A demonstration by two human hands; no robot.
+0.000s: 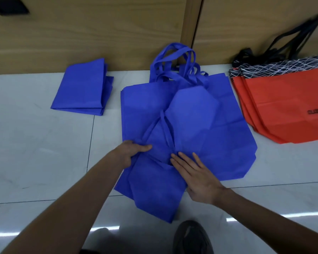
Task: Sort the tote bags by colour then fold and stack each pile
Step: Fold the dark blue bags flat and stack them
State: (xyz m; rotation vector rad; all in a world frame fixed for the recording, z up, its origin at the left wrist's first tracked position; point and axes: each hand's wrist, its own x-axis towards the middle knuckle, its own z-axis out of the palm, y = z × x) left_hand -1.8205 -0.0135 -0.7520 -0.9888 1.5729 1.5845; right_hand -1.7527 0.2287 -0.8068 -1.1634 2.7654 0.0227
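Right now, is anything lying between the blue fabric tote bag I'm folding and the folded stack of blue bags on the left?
Nothing visible does. Only pale tiled floor separates the blue fabric tote bag, gripped by your left hand and pressed by your right hand, from the folded stack of blue bags.

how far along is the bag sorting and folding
Sorting looks done: blue pile and orange pile are separate. A folded blue stack sits aside. In hand: left hand grips and right hand presses the top blue bag. Left: remaining blue pile, then the orange.
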